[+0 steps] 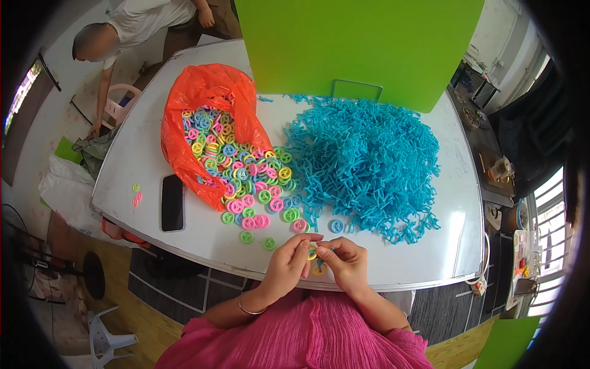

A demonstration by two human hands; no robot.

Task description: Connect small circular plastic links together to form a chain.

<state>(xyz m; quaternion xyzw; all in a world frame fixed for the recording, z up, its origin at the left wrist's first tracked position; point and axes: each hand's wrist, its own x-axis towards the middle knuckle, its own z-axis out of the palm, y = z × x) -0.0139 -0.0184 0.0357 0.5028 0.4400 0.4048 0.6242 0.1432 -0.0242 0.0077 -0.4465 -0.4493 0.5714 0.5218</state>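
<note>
Over the table's near edge, my left hand point(287, 262) pinches a small yellow plastic wheel point(312, 253), partly covered by the fingers. My right hand point(346, 261) is closed at the wheel's other side, its thumb pressed close against it. A bit of blue plastic point(320, 262) shows just under the right thumb; I cannot tell whether it is held. Below the fingers a second yellow wheel point(318, 270) is visible. Past my hands are a blue wheel point(337, 226) and a pink wheel point(299, 226).
A red plastic bag point(178, 144) spills many-coloured wheels across the white table point(393, 264). Right of it rises a heap of blue plastic pieces point(369, 163) before a green panel point(362, 43). A phone point(173, 203) lies at left. Another person point(150, 15) bends down at far left.
</note>
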